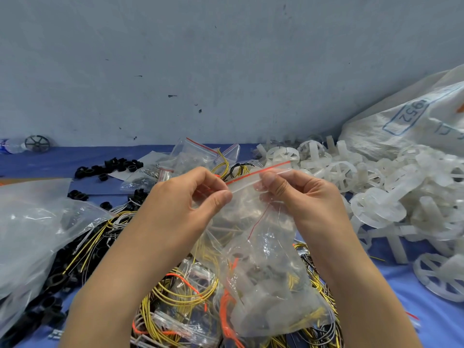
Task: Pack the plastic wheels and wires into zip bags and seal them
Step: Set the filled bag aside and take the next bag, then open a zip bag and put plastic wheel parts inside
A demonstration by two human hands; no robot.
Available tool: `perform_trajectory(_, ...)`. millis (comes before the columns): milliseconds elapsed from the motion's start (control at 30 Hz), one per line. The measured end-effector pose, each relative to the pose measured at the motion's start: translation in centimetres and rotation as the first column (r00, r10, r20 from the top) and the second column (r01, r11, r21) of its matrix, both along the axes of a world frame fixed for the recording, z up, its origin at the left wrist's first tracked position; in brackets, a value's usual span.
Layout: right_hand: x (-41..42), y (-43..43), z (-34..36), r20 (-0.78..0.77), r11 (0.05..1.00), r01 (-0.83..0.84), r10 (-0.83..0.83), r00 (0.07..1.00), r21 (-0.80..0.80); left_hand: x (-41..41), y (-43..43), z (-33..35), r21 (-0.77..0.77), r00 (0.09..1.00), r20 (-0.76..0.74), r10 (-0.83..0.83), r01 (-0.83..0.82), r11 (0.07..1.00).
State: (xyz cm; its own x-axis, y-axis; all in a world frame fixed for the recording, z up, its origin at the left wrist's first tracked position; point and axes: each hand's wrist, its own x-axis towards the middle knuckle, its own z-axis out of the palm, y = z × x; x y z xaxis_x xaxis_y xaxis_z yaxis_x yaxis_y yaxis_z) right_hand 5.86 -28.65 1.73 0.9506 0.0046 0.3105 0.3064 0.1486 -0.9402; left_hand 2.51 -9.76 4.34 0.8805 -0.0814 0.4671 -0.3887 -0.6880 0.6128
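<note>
Zip bag (266, 247) holding wheels (252, 305) and wires (293, 282), left hand (185, 199) and right hand (298, 194) fingers (273, 182) pinching its seal

wheels (391, 197) heaped right, wires (175, 295) in front, sack (414, 116) behind the wheels.

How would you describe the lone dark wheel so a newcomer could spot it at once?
Follow the grey-blue wall down to where it meets the blue table at the far left. There, right beside a clear water bottle, sits the dark wheel. It is the only dark spoked wheel and sits alone; the other wheels are translucent white and heaped on the right.
</note>
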Motion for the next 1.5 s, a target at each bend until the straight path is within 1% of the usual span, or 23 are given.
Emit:
perform_trajectory(467, -0.3, -0.2, 0.3, 0.007, 1.000, 0.009, -0.009, 1.000, 0.013, 0.2, 0.5, -0.1, -0.019, 1.000, 0.024, 0.016, -0.015, 1.000)
perform_trajectory(833, -0.2, -0.5, 0.4, 0.011, 0.997, 0.044, -0.044, 0.999, 0.063, 0.2, 0.7, -0.1, -0.062, 1.000, 0.001, 0.016, -0.016, 0.998)
perform_trajectory(967, -0.2, -0.5, 0.4, 0.022, 0.997, 0.057, -0.058, 0.998, 0.056, 0.0, 0.6, 0.0, -0.012, 0.999, 0.009, 0.049, -0.049, 0.999)
perform_trajectory(1100, -0.3, -0.5, 0.6, 0.065, 0.998, 0.054, -0.055, 0.996, 0.015, -0.3, -0.3, 0.2, 0.012, 0.998, 0.058, 0.041, -0.042, 0.999)
perform_trajectory(1267, -0.7, 0.1, 0.9, 0.131, 0.999, -0.026, 0.032, 0.991, -0.044, -0.6, -2.4, 0.4, -0.004, 0.990, 0.135, -0.038, 0.039, 0.999)
perform_trajectory(1367, -0.7, 0.2, 0.9, 0.153, 0.997, -0.033, 0.043, 0.987, -0.063, -0.5, -2.6, 0.3, -0.022, 0.985, 0.169, -0.027, 0.031, 0.999)
perform_trajectory(1500, -0.7, 0.2, 0.9, 0.173, 0.995, -0.036, 0.052, 0.984, -0.093, -0.5, -2.6, 0.2, -0.034, 0.984, 0.177, -0.009, 0.015, 0.999)
